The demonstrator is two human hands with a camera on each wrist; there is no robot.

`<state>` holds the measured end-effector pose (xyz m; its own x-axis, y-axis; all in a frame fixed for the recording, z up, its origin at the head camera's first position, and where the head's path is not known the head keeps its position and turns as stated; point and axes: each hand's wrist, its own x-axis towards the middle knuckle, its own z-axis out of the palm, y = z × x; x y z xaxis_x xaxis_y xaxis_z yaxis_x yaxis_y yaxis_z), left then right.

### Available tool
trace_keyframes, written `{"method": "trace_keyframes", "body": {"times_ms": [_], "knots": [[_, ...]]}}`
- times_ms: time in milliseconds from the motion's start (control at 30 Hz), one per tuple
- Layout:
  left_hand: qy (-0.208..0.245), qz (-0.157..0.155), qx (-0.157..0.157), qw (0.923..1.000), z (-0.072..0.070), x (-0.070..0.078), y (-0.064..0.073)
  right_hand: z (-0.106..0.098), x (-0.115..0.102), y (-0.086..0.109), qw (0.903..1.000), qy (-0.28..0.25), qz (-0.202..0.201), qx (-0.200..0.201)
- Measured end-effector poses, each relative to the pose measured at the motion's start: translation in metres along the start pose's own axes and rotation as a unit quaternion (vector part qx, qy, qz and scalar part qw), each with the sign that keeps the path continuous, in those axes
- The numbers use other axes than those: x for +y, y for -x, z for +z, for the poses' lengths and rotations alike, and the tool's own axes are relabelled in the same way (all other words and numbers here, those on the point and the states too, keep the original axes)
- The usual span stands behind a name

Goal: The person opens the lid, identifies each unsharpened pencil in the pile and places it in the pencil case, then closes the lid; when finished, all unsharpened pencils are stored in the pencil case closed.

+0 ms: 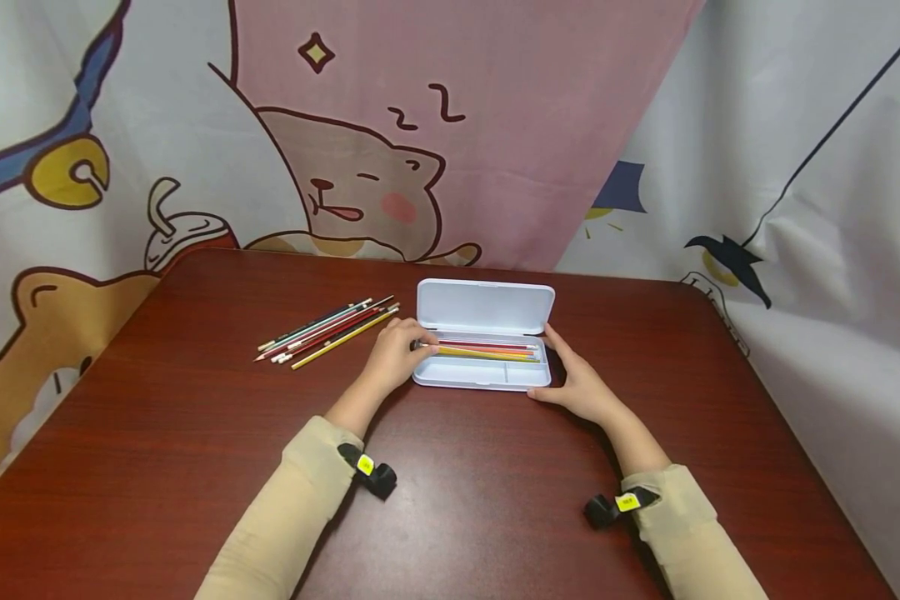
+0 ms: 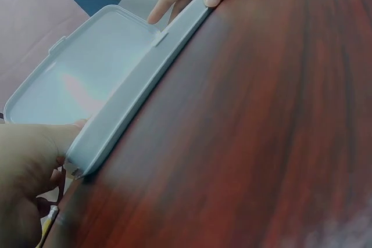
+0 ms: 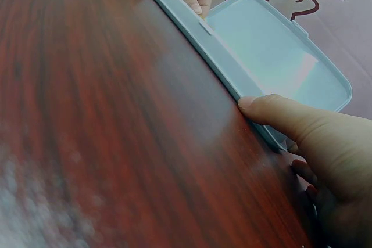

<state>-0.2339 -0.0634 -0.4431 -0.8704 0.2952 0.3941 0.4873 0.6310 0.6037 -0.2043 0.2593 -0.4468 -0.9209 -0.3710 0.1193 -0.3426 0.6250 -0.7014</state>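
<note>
A white pencil case [image 1: 461,385] lies on the table with its lid [image 1: 486,307] raised. Red, orange and yellow pencils [image 1: 487,354] lie lengthwise in its rear compartment. At the case's left end my left hand [image 1: 399,354] pinches a yellow pencil between thumb and fingertips; the hand hides that pencil's left end. My right hand [image 1: 581,387] grips the right end of the case, thumb [image 3: 270,108] at the front edge and fingers round to the back corner. To the left of the left hand, several more pencils [image 1: 330,332] lie in a loose bundle.
The dark red wooden table [image 1: 480,483] ends at a patterned curtain [image 1: 510,150] behind the case. In front of the rear compartment, the case has shallower sections split by a small divider [image 1: 506,372].
</note>
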Motion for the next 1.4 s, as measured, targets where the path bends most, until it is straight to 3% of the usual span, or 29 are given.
{"method": "trace_keyframes", "body": {"times_ms": [400,667,1067,1400], "knots": [[0.003,-0.011,-0.008,0.9999,0.000,0.000,0.000,0.000,0.000,0.000,1.0000,0.009,0.004,0.003],[0.037,-0.004,0.000,0.9993,-0.004,-0.003,0.005,0.000,-0.001,0.001,1.0000,0.008,0.002,0.001],[0.029,0.014,0.051,0.9981,-0.028,-0.015,0.027,-0.001,-0.004,0.001,1.0000,0.007,0.005,0.001],[0.012,-0.022,0.049,0.9984,-0.050,-0.026,0.046,-0.001,-0.003,0.001,0.9999,0.005,0.009,-0.002]]}}
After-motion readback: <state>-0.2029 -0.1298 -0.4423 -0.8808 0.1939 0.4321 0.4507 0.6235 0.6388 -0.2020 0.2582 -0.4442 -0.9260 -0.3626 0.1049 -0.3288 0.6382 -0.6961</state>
